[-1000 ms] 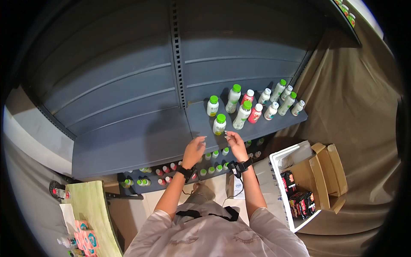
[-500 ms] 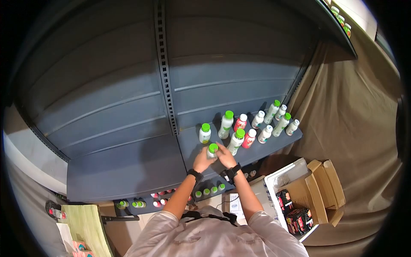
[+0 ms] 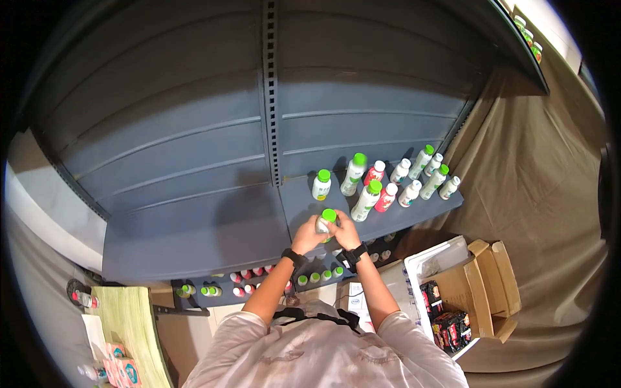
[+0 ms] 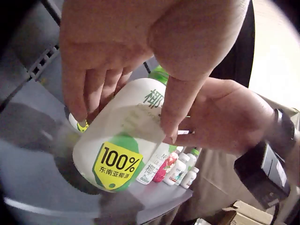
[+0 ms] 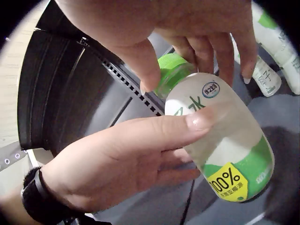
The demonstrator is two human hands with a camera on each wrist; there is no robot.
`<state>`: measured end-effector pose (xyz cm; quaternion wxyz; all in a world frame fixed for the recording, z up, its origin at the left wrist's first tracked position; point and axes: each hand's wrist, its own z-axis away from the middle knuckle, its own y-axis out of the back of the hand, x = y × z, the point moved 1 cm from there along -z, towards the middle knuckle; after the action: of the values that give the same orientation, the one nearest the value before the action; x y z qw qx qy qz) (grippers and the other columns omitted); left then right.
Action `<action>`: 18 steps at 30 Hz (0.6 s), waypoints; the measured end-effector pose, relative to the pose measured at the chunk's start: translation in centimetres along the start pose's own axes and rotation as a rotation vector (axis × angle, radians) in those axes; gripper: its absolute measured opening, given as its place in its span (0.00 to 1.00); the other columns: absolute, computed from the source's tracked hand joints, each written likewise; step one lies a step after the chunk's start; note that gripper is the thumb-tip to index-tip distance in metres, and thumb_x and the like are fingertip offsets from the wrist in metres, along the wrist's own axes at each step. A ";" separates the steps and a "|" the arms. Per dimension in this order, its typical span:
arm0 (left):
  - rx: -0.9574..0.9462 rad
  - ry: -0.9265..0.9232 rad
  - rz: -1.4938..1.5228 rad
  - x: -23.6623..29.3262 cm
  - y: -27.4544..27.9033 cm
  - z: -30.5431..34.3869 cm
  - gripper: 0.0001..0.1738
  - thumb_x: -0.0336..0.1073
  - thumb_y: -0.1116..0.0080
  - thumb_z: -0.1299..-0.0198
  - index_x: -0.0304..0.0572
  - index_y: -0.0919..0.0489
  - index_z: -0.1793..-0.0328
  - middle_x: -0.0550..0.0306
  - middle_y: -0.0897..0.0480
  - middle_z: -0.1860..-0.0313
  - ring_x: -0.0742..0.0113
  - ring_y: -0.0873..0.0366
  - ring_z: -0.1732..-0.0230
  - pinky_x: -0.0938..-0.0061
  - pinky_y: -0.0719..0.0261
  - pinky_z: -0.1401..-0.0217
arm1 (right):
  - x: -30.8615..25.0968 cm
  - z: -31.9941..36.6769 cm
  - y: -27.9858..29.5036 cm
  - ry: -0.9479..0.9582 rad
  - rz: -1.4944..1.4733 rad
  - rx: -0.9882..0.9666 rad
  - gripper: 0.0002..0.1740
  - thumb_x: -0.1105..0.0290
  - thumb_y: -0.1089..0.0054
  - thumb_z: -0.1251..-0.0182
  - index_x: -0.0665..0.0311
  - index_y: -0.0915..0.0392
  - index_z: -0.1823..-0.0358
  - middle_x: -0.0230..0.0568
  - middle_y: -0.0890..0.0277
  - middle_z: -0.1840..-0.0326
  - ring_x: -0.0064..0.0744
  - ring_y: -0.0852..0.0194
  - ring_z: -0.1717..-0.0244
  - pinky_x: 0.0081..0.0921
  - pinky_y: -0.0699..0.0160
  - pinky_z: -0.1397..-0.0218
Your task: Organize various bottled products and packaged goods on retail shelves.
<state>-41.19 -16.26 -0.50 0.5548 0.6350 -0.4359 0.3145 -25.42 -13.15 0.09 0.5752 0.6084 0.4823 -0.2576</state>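
Both hands are on one white bottle [image 4: 124, 126] with a green cap [image 5: 174, 68] and a yellow 100% label, lifted above the shelf's front part. My left hand [image 3: 308, 235] grips its body, the thumb across the front in the right wrist view. My right hand [image 3: 347, 233] is at the cap end, thumb and fingers around the neck and cap [image 3: 329, 215]. The bottle is tilted in both wrist views. Behind it on the shelf stands a similar green-capped bottle [image 3: 321, 185].
Several white, green-capped and pink bottles [image 3: 385, 197] stand on the right of the grey shelf [image 3: 194, 239]. Lower shelves hold more bottles [image 3: 315, 277]. An open carton [image 3: 466, 284] and a white box with dark packets [image 3: 453, 331] are at the right, a green-topped table [image 3: 129, 323] at the left.
Both hands have moved from empty in front of the shelf to the front bottle, which they have taken hold of and lifted off the shelf. The head view has shifted.
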 end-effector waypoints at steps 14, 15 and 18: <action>0.373 0.201 0.002 2.4 10.4 23.2 0.35 0.44 0.30 0.51 0.34 0.28 0.38 0.42 0.18 0.51 0.50 0.18 0.51 0.63 0.22 0.48 | -13.3 12.6 -12.0 0.197 -0.069 -0.301 0.24 0.67 0.34 0.35 0.71 0.28 0.42 0.43 0.20 0.51 0.29 0.21 0.51 0.26 0.22 0.49; 0.416 0.229 0.015 2.7 11.5 25.1 0.36 0.44 0.30 0.51 0.34 0.28 0.39 0.43 0.18 0.51 0.51 0.18 0.51 0.64 0.22 0.49 | -14.1 13.3 -13.4 0.206 -0.145 -0.368 0.24 0.67 0.34 0.35 0.71 0.28 0.42 0.43 0.20 0.50 0.29 0.21 0.50 0.26 0.22 0.48; 0.484 0.335 0.020 5.2 15.6 30.1 0.37 0.47 0.29 0.52 0.34 0.28 0.38 0.43 0.18 0.51 0.52 0.17 0.51 0.65 0.22 0.48 | -17.6 15.6 -17.0 0.153 -0.326 -0.522 0.23 0.68 0.33 0.36 0.70 0.28 0.42 0.43 0.21 0.50 0.30 0.21 0.50 0.28 0.22 0.48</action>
<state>-55.60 -46.88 5.18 0.4483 0.6839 -0.2565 0.5152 -43.77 -35.26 4.52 0.6252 0.3726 0.6651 -0.1672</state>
